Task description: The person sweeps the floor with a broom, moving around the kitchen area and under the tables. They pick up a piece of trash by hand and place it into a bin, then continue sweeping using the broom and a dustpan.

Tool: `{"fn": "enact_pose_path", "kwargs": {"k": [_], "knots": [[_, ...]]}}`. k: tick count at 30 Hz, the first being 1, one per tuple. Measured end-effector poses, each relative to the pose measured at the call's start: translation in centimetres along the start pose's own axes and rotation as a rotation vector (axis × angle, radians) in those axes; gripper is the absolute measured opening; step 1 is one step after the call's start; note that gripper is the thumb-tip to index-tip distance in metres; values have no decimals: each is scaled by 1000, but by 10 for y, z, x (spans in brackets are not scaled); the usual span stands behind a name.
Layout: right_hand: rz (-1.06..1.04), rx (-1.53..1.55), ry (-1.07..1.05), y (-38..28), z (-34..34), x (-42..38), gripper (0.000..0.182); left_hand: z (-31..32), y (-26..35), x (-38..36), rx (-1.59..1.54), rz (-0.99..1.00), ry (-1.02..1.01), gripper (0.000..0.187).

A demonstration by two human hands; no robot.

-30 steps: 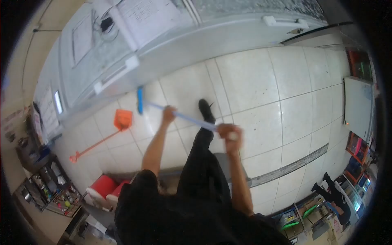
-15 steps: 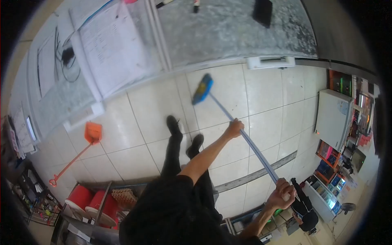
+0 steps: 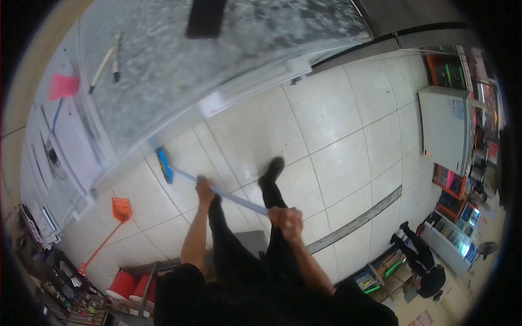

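Note:
A broom with a grey-blue handle (image 3: 242, 201) slants across the front of my body. Its blue head (image 3: 164, 164) is low on the tiled floor, close to the base of the counter. My left hand (image 3: 205, 191) is closed round the lower part of the handle, not far from the head. Higher up, near the handle's end, my right hand (image 3: 286, 220) grips it, slightly blurred. Left of the broom, an orange long-handled dustpan (image 3: 122, 209) rests on the floor, apart from both hands.
A grey-topped counter (image 3: 163, 81) runs along the far side, bearing a dark flat object (image 3: 206, 17), pens and papers. Red containers (image 3: 122, 283) stand at lower left. At right are a white cabinet (image 3: 446, 130), shelves and another person (image 3: 427, 271). A dark strip (image 3: 356, 219) crosses the floor.
The broom and both hands have swung left, bringing the broom head nearer the dustpan. My feet have stepped, and the camera view has turned and shifted.

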State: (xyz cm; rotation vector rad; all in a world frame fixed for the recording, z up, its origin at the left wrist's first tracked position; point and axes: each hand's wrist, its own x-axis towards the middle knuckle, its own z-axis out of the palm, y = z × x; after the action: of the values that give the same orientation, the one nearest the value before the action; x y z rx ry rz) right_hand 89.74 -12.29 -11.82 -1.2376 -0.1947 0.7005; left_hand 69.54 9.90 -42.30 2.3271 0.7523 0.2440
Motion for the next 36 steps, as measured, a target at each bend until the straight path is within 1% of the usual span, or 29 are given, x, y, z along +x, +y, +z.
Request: {"fn": "enact_pose_path", "kwargs": {"k": [1,2,3,4,5,6,7,8,9,10,12,13,15,16,17,21,22,23,24,25,26,27,28,29,30,32,33,35,36], "knots": [[-51,280,-84,5,-17,17,27,30,7,18,15,-12,-104,17],[-148,-81,123,8,-84,-10,21,58,15,26,28,-35,-225,22],[-166,-452,360,12,-151,-38,17,119,38,29,-142,87,-162,25],[-101,-318,446,-40,-178,-29,19,132,132,66,-328,91,-206,23],[-48,-176,538,-95,-203,-18,21,199,171,66,-248,152,-262,19],[-253,-1072,372,-147,-232,-12,28,246,237,81,-357,139,-98,6],[-190,-618,606,-192,-231,-6,27,275,301,96,-396,194,-301,7],[-254,-123,854,-236,-230,-1,32,321,360,106,-439,235,-142,19],[-319,-70,505,-265,-242,-3,33,319,418,128,-425,305,-125,17],[-316,-149,512,-287,-234,-1,33,324,462,145,-416,321,-331,13],[-280,-419,374,-323,-230,-4,33,318,522,162,-538,300,-423,10],[-423,-490,387,-332,-222,-7,31,304,533,165,-570,307,-474,10],[-672,-738,754,-348,-287,-50,36,235,556,155,-568,269,-445,12],[-486,-200,248,-382,-247,-30,41,192,557,153,-505,237,-512,13],[-344,-70,66,-407,-270,-39,51,159,549,146,-454,203,-585,14],[-231,29,210,-310,-248,-7,36,105,412,86,-282,-152,-441,15],[-265,-379,364,-260,-225,2,40,105,343,61,-172,-99,-322,16],[-202,20,178,-204,-205,15,38,79,279,41,-274,-127,-152,13],[-87,-120,178,-148,-173,13,40,51,211,26,-85,-154,-201,12],[125,137,135,-74,-158,11,39,19,145,6,-58,-231,-75,11],[94,-76,-169,-28,-108,26,39,-12,78,-11,-27,-363,-134,7],[-37,-8,-204,3,-20,37,39,-37,4,-32,24,-252,-95,10],[71,-31,-319,40,36,46,44,-64,-63,-55,158,-174,106,11],[108,173,-421,76,85,51,43,-109,-111,-55,263,-303,-66,13],[122,225,-422,118,135,45,44,-129,-165,-72,248,-246,173,13],[61,308,-400,198,224,33,45,-172,-273,-89,464,-135,195,19],[-70,423,-467,221,259,35,21,-194,-304,-87,483,-239,-35,20],[-84,452,-292,252,286,21,22,-186,-349,-89,630,-103,-13,17],[-97,104,-116,267,264,8,22,-160,-362,-87,462,-198,19,13]]}}
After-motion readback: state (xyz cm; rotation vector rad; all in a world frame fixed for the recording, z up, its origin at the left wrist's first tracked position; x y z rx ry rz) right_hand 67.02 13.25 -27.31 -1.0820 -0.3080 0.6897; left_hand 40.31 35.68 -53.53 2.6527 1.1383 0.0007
